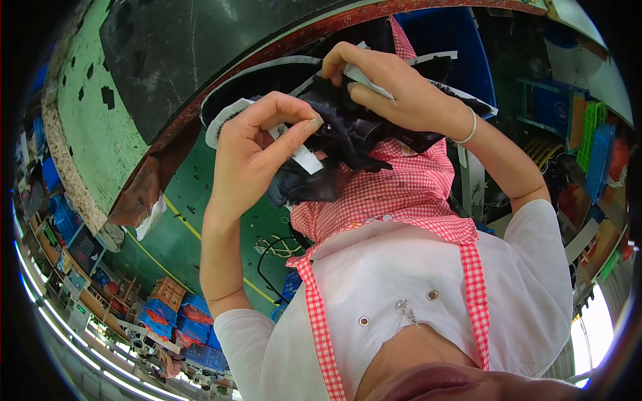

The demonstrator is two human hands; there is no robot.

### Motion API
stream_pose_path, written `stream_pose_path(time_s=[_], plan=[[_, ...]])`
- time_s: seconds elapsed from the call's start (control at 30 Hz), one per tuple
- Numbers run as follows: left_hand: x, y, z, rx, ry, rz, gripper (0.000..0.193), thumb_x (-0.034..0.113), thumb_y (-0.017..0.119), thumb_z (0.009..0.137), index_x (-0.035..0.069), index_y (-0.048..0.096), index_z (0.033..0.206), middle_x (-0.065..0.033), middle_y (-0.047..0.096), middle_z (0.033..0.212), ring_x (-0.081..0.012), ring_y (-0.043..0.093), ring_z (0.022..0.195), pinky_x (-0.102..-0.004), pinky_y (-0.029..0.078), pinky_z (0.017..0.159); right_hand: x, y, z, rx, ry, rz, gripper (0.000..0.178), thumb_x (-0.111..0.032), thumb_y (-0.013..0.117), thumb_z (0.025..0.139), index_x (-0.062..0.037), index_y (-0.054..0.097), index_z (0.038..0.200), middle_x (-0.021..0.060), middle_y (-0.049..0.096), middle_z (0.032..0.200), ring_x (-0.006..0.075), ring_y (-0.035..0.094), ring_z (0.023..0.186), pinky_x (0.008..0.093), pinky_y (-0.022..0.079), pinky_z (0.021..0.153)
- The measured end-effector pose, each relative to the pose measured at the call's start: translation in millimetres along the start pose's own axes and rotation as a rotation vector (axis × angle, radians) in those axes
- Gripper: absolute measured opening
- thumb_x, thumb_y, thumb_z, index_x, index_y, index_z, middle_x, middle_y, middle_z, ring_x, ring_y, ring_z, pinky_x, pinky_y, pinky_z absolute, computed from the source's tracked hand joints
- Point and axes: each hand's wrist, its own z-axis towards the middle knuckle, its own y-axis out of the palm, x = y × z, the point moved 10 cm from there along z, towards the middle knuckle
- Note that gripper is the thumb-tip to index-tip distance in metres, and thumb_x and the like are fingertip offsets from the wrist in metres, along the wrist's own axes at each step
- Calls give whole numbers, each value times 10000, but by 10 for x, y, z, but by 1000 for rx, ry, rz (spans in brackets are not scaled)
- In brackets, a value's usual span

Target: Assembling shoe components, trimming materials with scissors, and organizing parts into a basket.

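Observation:
A bundle of black fabric pieces (348, 137) with white edges lies over my lap, on a red-and-white checked apron (408, 184). My left hand (261, 144) is closed at the left of the bundle, thumb and forefinger pinched together at the edge of the black fabric. A short white strip (307, 160) hangs under its thumb. On the right, my right hand (391, 87) is bent over the bundle, fingers curled onto the black fabric; a white strip (366, 81) shows between them. Its fingertips are partly hidden in the dark material.
Above the bundle curves a table with a red edge (301, 28) and a black mat (180, 60). A blue bin (461, 47) stands behind my right hand. Blue crates (194, 327) stand at the lower left, a green crate (591, 137) at the right.

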Motion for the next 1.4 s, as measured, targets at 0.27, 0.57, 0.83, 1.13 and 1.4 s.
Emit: stream_pose_path(time_s=[0.27,0.57,0.83,1.13,1.4], plan=[[-173,-122,197,61,-76,-29,132,88,631,880,-11,606,964,-14,652,859,-41,589,775,-185,472,662,17,-66,-48,-84,7,-53,188,-110,683,800,-11,601,936,113,611,888,259,597,821,321,469,740],[-156,-50,284,22,-64,105,177,70,717,796,2,688,957,-25,674,838,-41,598,718,-160,458,606,-3,-189,-140,-22,24,177,174,-86,722,764,-5,661,906,84,651,863,210,623,794,276,483,713],[-175,-43,269,11,-89,96,179,74,725,789,7,695,952,-16,666,818,-31,574,700,-160,431,601,-148,-177,-149,-81,25,13,166,-119,709,780,8,649,868,107,644,864,242,623,761,299,498,683],[-153,-16,276,-4,-95,104,174,80,725,789,13,702,947,1,662,798,-18,555,679,-159,417,584,-215,-190,-132,-101,6,-80,156,-127,694,781,11,641,830,113,629,835,256,622,737,316,508,658],[-166,-22,280,23,-72,171,190,98,743,774,23,709,945,18,661,784,6,524,637,-141,383,554,-252,-229,-154,8,-29,-53,133,-94,709,758,-7,666,849,107,645,842,250,628,751,300,511,660]])
